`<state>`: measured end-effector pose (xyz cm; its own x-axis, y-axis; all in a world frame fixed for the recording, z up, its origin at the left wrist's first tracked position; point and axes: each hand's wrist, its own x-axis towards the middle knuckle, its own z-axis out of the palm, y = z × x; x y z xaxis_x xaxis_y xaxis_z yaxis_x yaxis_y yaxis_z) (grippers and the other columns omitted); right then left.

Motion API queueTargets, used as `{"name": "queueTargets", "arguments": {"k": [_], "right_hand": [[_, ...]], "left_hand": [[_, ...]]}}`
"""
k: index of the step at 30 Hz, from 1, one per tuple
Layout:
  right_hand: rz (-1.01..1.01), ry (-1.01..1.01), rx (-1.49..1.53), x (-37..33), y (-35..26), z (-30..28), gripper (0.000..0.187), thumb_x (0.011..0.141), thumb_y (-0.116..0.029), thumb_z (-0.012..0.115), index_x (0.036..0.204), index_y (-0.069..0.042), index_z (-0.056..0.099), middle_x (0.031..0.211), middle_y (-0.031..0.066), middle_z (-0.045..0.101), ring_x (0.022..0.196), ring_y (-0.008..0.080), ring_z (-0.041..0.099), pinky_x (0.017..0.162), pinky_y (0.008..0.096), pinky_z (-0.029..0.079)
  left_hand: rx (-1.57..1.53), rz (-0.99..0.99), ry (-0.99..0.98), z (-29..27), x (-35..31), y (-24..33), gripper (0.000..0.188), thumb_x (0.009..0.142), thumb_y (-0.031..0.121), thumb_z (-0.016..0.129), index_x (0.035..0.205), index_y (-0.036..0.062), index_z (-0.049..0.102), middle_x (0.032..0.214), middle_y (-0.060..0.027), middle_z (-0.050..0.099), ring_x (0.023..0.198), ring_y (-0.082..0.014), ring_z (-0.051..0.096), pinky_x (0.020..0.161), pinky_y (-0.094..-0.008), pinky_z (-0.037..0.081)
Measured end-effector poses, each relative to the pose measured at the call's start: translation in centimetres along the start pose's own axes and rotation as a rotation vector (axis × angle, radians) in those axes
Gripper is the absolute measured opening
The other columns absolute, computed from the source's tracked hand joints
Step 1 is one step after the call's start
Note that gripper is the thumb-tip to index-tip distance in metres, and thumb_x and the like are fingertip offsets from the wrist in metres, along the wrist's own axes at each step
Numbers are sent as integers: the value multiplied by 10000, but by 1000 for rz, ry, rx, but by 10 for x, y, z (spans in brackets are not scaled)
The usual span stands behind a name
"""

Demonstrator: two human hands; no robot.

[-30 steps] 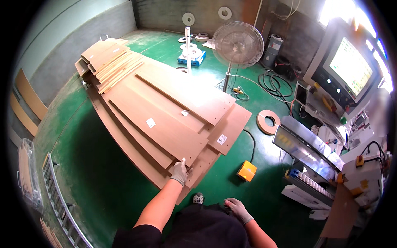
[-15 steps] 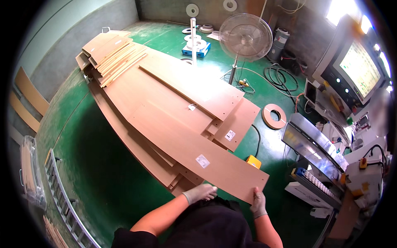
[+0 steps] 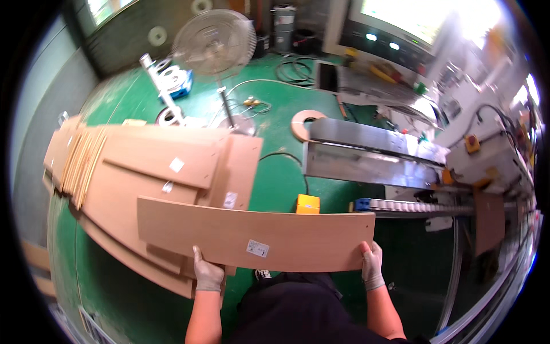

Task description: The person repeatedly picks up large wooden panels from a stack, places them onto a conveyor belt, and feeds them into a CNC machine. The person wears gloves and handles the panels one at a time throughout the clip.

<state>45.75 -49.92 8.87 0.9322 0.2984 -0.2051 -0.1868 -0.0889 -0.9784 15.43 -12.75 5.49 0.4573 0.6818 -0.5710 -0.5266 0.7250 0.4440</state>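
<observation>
A long wood-coloured panel point(image 3: 309, 238) is held level across my front, off the stack, with a white label point(image 3: 258, 248) on its face. My left hand point(image 3: 208, 274), in a light glove, grips its lower edge left of the label, thumb on the face. My right hand point(image 3: 372, 265), gloved too, is closed round its right end with the thumb on top. Beyond the left hand lies a stack of similar panels point(image 3: 129, 152), some bearing labels. Thin wooden strips point(image 3: 86, 163) lie across the stack's far left part.
A pedestal fan point(image 3: 215, 46) stands behind the stack. On the right is a machine with a metal plate point(image 3: 366, 163), a roller track point(image 3: 412, 205) and a screen point(image 3: 401, 17). A yellow box point(image 3: 307, 204) and a tan roll point(image 3: 303, 125) sit on the green floor.
The panel has come off the stack and swung round to lie across my front. My left hand has taken hold of its lower edge. My view has turned right, toward the machine.
</observation>
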Motion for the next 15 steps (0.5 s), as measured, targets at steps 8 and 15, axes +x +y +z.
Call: {"name": "queueTargets", "arguments": {"k": [8,15], "right_hand": [[-86,304,55,156,-20,-128,257,982,-200,670,1060,37,734,961,41,715,850,102,625,779,262,496],[-319,470,-847,250,-46,-197,395,896,-331,711,1183,-63,664,1118,168,697,1067,384,637,958,484,498]], "left_hand": [[147,-167,-204,133,48,-112,391,1042,380,619,1312,97,621,1293,-61,667,1206,-235,623,1064,-406,536],[203,-190,-233,195,103,-216,461,990,386,692,1324,75,622,1304,-78,666,1237,-245,617,1109,-408,498]]}}
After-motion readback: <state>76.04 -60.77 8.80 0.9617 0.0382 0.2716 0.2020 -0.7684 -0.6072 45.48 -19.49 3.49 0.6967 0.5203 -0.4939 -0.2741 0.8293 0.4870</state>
